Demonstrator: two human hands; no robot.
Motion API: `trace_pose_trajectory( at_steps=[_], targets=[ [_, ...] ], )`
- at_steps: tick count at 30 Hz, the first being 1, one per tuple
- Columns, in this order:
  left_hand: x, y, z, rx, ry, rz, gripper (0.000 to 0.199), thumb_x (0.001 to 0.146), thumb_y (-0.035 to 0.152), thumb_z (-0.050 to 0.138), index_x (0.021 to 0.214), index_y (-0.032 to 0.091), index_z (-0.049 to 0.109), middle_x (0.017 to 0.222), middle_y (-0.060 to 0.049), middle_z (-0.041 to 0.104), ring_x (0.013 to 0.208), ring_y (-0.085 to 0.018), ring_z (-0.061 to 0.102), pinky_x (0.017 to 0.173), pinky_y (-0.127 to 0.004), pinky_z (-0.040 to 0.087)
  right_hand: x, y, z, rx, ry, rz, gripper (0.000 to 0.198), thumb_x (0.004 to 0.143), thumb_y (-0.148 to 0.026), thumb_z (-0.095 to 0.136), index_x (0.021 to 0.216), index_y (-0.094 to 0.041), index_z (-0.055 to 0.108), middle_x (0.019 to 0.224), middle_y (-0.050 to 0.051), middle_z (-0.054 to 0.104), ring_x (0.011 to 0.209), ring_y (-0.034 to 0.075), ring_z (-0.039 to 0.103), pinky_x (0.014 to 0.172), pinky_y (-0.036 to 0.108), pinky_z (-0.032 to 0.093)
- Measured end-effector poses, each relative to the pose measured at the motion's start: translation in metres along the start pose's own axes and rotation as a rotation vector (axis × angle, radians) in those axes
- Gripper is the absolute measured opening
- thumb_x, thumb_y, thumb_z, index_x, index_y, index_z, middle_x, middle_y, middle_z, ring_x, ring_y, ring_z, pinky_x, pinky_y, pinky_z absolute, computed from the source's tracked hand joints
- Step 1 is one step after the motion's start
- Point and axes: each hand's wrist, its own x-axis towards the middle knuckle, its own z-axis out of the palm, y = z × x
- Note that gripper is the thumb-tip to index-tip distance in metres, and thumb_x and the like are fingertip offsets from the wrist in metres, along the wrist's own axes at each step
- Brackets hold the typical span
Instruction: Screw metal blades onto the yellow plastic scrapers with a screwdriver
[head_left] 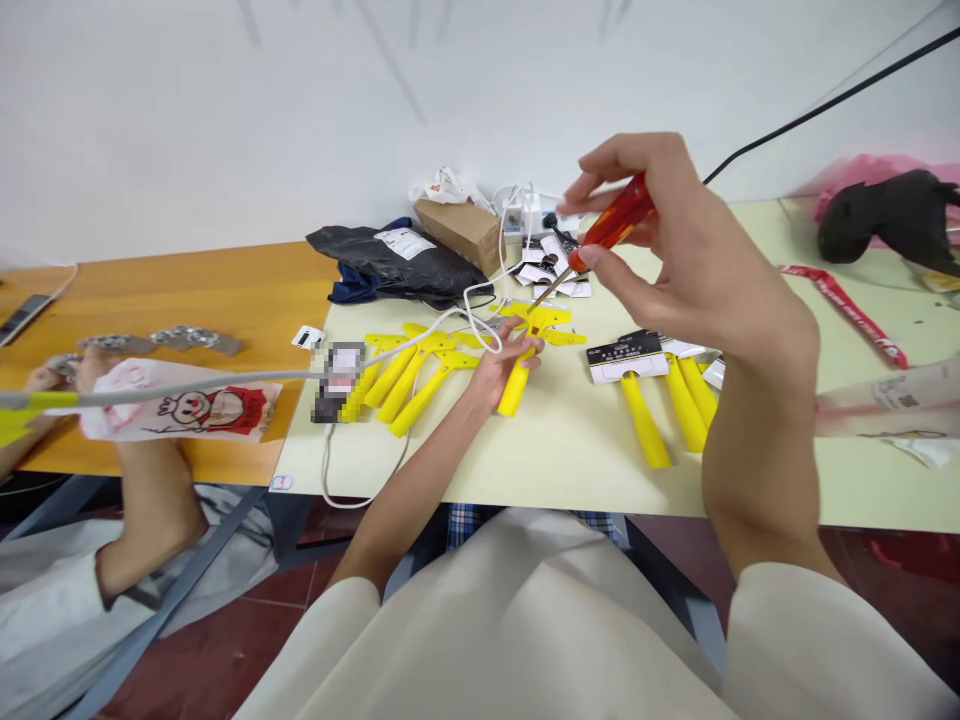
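Observation:
My right hand [667, 240] is raised above the table, its fingers closed on the red handle of a screwdriver [619, 222]. The screwdriver's shaft slants down to the left, with its tip at the wide head of a yellow plastic-handled tool [517, 385]. My left hand [504, 372] grips that tool just below its head, the handle pointing toward me. Several similar yellow tools [420, 385] lie to the left of it. On the right, more yellow handles [643, 425] stick out from black-and-white cards [626, 358].
Behind my hands are a black plastic parcel [405, 262], a brown box [461, 232] and a power strip [529, 215]. A white cable [469, 300] loops over the work area. A red strap [855, 315] lies right. On the left, a co-worker's arm [154, 490] reaches the orange table [225, 275].

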Motion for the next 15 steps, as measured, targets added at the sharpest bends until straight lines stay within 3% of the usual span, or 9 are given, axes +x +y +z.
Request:
trace_pose_trajectory(
  at_steps=[4, 7, 10, 15],
  targets=[
    [0.001, -0.002, -0.003, -0.006, -0.056, 0.007, 0.047, 0.069, -0.003, 0.081, 0.106, 0.024, 0.068, 0.11, -0.004, 0.067, 0.084, -0.01, 0.067, 0.054, -0.015, 0.038, 0.0, -0.003, 0.001, -0.093, 0.046, 0.068, 0.039, 0.1, -0.04, 0.074, 0.136, -0.042, 0.06, 0.104, 0.001, 0.073, 0.097, 0.031, 0.074, 0.101, 0.058, 0.063],
    [0.002, -0.003, -0.004, 0.004, -0.08, -0.004, 0.048, 0.069, -0.002, 0.083, 0.106, 0.024, 0.067, 0.11, -0.005, 0.067, 0.084, -0.011, 0.067, 0.054, -0.015, 0.039, 0.002, -0.005, 0.005, -0.088, 0.084, 0.032, 0.038, 0.099, -0.038, 0.073, 0.134, -0.04, 0.058, 0.116, 0.004, 0.068, 0.101, 0.031, 0.071, 0.097, 0.056, 0.062],
    [0.002, -0.002, -0.005, 0.003, -0.081, 0.013, 0.048, 0.069, -0.002, 0.084, 0.106, 0.024, 0.067, 0.111, -0.005, 0.067, 0.085, -0.011, 0.067, 0.055, -0.014, 0.04, 0.002, -0.009, 0.009, 0.038, 0.02, -0.024, 0.042, 0.099, -0.028, 0.071, 0.137, -0.034, 0.054, 0.133, 0.006, 0.062, 0.112, 0.029, 0.069, 0.095, 0.05, 0.063],
    [-0.001, -0.001, -0.002, 0.026, -0.078, -0.011, 0.049, 0.067, -0.003, 0.083, 0.106, 0.024, 0.068, 0.109, -0.005, 0.067, 0.083, -0.011, 0.067, 0.054, -0.015, 0.039, 0.0, -0.006, 0.011, -0.086, 0.092, 0.021, 0.042, 0.101, -0.035, 0.074, 0.139, -0.042, 0.058, 0.105, -0.001, 0.074, 0.095, 0.028, 0.074, 0.098, 0.051, 0.063]
  ],
)
